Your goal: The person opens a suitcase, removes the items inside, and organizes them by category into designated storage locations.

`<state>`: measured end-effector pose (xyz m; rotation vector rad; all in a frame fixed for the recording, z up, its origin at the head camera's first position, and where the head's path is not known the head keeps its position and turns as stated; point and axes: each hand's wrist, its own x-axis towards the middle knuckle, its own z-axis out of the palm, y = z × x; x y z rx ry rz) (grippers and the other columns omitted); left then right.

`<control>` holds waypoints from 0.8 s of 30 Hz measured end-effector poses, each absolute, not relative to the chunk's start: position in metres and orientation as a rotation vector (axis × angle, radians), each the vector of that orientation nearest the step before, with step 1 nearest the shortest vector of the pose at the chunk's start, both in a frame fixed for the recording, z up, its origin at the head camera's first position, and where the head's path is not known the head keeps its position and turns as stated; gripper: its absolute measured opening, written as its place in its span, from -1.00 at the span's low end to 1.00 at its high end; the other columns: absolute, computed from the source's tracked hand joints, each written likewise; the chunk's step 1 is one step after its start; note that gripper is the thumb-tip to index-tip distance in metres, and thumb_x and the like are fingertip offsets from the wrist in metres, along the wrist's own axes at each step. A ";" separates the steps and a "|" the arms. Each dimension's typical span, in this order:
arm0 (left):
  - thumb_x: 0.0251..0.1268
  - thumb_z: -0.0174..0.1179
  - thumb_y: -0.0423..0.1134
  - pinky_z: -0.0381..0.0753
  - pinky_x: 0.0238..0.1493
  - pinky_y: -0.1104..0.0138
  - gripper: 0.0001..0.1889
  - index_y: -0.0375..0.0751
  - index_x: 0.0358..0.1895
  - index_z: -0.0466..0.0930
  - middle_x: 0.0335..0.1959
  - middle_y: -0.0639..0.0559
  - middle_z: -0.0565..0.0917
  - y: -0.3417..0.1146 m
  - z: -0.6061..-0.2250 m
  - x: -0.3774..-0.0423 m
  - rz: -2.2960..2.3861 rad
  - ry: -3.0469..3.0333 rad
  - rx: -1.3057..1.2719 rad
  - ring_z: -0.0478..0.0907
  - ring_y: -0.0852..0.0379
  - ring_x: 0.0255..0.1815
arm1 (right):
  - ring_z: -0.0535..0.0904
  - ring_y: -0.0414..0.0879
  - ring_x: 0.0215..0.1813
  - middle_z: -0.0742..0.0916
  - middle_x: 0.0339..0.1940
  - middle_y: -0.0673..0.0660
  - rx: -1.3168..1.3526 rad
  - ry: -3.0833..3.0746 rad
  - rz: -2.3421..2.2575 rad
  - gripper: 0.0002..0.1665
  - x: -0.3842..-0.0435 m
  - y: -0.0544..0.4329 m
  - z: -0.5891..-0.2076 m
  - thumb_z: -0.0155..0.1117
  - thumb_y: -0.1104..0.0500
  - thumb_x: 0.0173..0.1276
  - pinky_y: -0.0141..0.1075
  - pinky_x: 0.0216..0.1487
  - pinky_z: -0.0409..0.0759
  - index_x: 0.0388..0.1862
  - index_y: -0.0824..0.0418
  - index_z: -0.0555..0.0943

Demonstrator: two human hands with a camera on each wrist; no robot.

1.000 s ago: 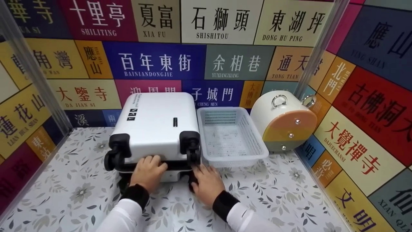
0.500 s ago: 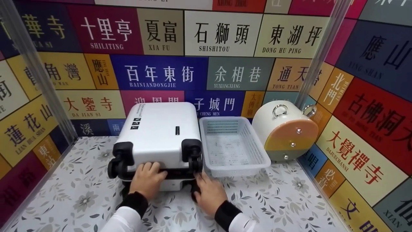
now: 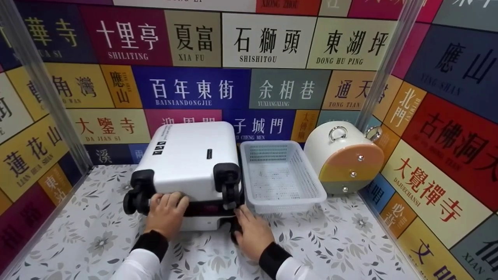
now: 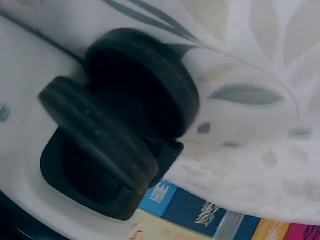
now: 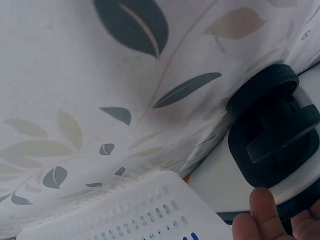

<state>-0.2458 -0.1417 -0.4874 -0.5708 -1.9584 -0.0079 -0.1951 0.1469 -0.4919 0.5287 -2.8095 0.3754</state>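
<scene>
A white suitcase (image 3: 194,147) with black wheels lies flat on the table, its upper half raised slightly, leaving a dark gap (image 3: 200,208) above the lower half (image 3: 200,223). My left hand (image 3: 165,214) grips the near edge of the upper half, fingers curled at its rim beside the left wheel. My right hand (image 3: 255,233) rests against the right front corner of the lower half, by its wheel (image 3: 234,229). In the right wrist view, its fingers (image 5: 264,215) reach along the suitcase's side near the wheel. The left wrist view shows another double wheel (image 4: 120,115) close up.
A white perforated plastic basket (image 3: 286,204) stands right beside the suitcase. Further right is a rounded cream box (image 3: 317,147) with a striped front, small knobs and metal rings on top. Sign-covered walls (image 3: 268,42) enclose the flower-patterned table (image 3: 327,249).
The upper half of the suitcase has tilted and shifted left, widening the gap. My left hand has moved left with its edge. My right hand keeps its place at the corner.
</scene>
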 end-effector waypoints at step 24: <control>-0.35 0.74 -0.13 0.73 -0.33 -0.30 0.31 -0.19 0.59 0.08 0.59 -0.44 0.13 -0.167 -0.479 -0.231 -0.494 -2.190 -0.134 0.16 -0.55 0.57 | 0.62 0.33 0.34 0.49 0.63 0.24 0.547 -2.786 0.478 -0.24 -0.190 0.147 -0.492 0.35 0.05 0.48 0.23 0.37 0.59 0.60 0.21 0.42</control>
